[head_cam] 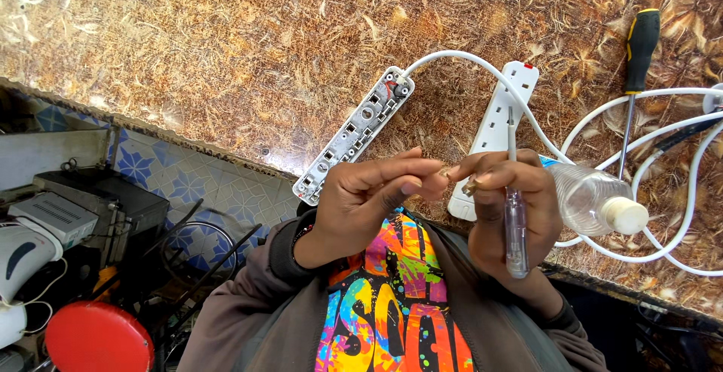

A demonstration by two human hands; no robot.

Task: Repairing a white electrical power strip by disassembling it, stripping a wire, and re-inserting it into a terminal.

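My left hand (369,199) and my right hand (504,199) meet in front of my chest, fingertips touching around a small brass-coloured piece (452,176). My right hand also holds a clear-handled tester screwdriver (515,229), its shaft pointing up. Just beyond my left hand an opened power strip base (354,135) lies on the brown patterned table (226,48), its inner contacts showing. The strip's white cover (497,123) lies beyond my right hand, and a white cable (467,59) runs from the base across it.
A clear plastic bottle (595,199) lies right of my right hand. A black-and-yellow-handled screwdriver (639,56) and loops of white cable (678,123) sit at the right. Lower left, below the table's edge, are grey boxes (90,199), a white appliance (22,255) and a red round seat (98,338).
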